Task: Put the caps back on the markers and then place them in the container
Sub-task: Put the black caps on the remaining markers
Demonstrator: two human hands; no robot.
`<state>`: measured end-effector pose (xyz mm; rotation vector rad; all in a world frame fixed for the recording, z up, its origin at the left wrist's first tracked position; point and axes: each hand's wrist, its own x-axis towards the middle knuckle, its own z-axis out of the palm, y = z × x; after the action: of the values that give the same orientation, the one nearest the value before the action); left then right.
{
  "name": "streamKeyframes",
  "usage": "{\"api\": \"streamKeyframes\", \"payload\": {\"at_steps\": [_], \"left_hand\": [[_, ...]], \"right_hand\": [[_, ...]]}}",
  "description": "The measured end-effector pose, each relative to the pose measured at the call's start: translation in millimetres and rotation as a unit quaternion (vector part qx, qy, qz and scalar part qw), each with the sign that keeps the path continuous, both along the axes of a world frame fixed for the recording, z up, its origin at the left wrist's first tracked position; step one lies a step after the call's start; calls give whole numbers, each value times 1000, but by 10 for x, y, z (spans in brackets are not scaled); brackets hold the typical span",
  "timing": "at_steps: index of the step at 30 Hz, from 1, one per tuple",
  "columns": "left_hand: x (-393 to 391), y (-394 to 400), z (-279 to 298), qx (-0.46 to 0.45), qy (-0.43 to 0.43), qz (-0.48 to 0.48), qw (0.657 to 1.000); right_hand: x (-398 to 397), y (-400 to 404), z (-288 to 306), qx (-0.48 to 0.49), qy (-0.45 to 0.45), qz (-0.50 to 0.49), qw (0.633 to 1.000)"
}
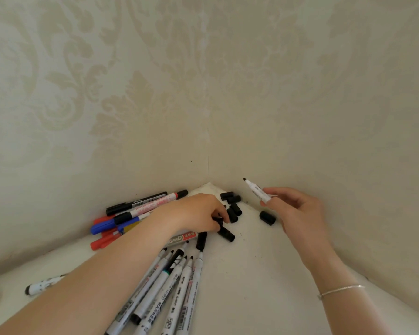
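Observation:
My right hand holds an uncapped white marker, its black tip pointing up and left toward the wall corner. My left hand is lowered onto a cluster of loose black caps, fingers pinched on one black cap. Another black cap lies alone below the held marker, and one more lies just under my left hand. Several uncapped white markers lie fanned out near the front. No container is in view.
A pile of capped markers in black, red and blue lies against the left wall. One stray white marker lies at the far left. The white surface ends in a corner between two patterned walls.

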<state>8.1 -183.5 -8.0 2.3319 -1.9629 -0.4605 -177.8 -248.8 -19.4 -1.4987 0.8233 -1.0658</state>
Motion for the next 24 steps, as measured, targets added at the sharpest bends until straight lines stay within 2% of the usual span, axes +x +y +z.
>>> {"api": "streamKeyframes", "payload": {"at_steps": [3,5,8,13,18,24], "left_hand": [[-24,-59,1,15,12,-2,1000],[-42,-114,-21,-15,18,6,1000],[-33,-214,-84,-98,-13,18,995],[-82,-298,-177,-94,-60,13,994],[-174,-331,-297,-137,-28,66,988],[-168,-306,-290,-145,73,103,981]], "right_hand": [[-12,-10,1,0,-2,-1,1000],[-20,-19,0,-1,-2,-4,1000],[-17,-30,-9,-5,0,-6,1000],[-19,-33,-19,-6,5,-3,1000],[-11,-44,-25,-5,13,-3,1000],[-22,-40,-22,-4,19,-10,1000]]}}
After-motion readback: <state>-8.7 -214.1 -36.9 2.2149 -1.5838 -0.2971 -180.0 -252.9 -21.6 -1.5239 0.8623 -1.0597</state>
